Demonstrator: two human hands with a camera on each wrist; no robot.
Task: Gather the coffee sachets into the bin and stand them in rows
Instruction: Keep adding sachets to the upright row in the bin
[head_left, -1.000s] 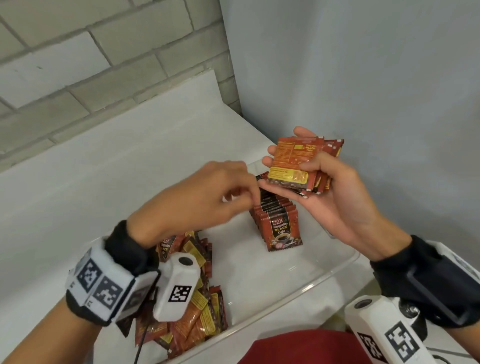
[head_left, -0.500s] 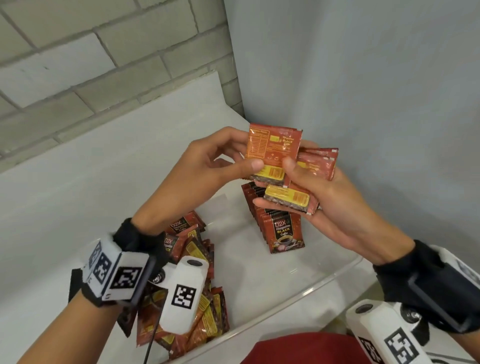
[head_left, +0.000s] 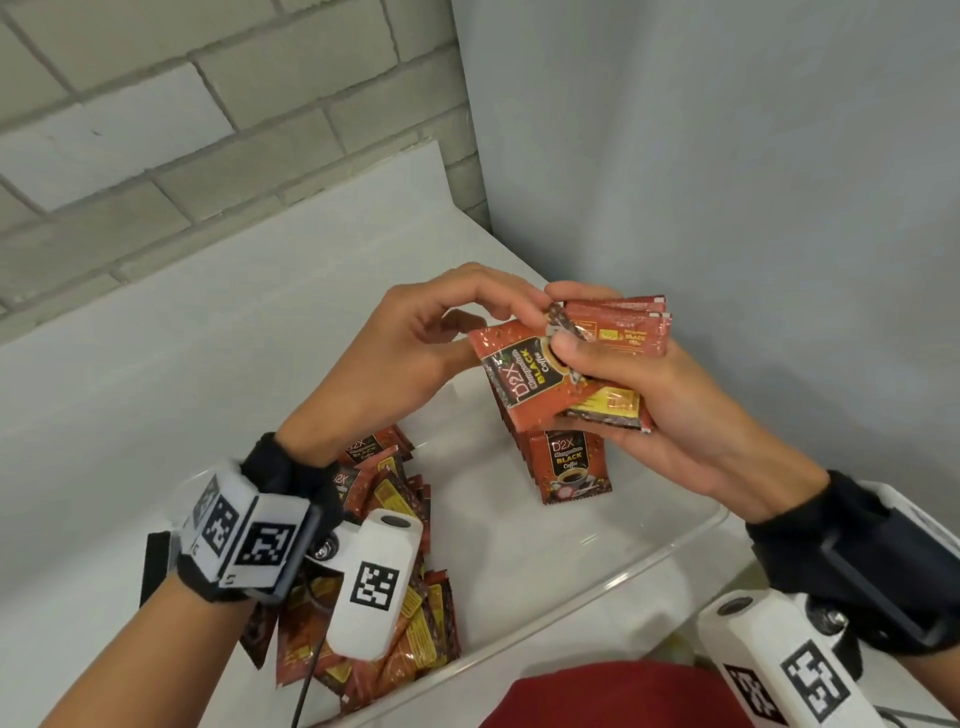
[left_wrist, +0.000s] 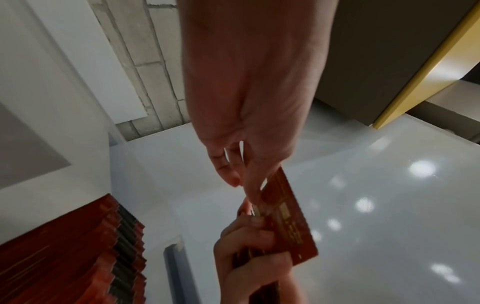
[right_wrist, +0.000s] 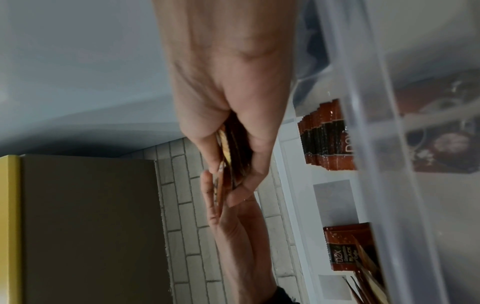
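Note:
My left hand (head_left: 501, 332) pinches one red coffee sachet (head_left: 522, 387) by its top edge, printed front facing me, tilted against the stack. My right hand (head_left: 576, 332) grips that stack of sachets (head_left: 631, 332), thumb pressed on the front one. Both hands hover over a clear plastic bin (head_left: 597, 587). Below them a row of sachets (head_left: 569, 465) stands upright in the bin's far right part. In the left wrist view my left hand's fingers (left_wrist: 253, 191) pinch the sachet (left_wrist: 285, 218). The right wrist view shows the stack (right_wrist: 230, 158) edge-on in my right hand (right_wrist: 233, 164).
A loose pile of sachets (head_left: 405, 613) lies in the bin's left end, partly behind my left wrist camera. The bin sits on a white counter (head_left: 208, 338), with a brick wall (head_left: 182, 130) behind and a grey wall (head_left: 727, 182) close on the right.
My left hand pulled one sachet from the stack, lifted it, then flipped it from its orange back to its printed front and brought it down against the stack in my right hand.

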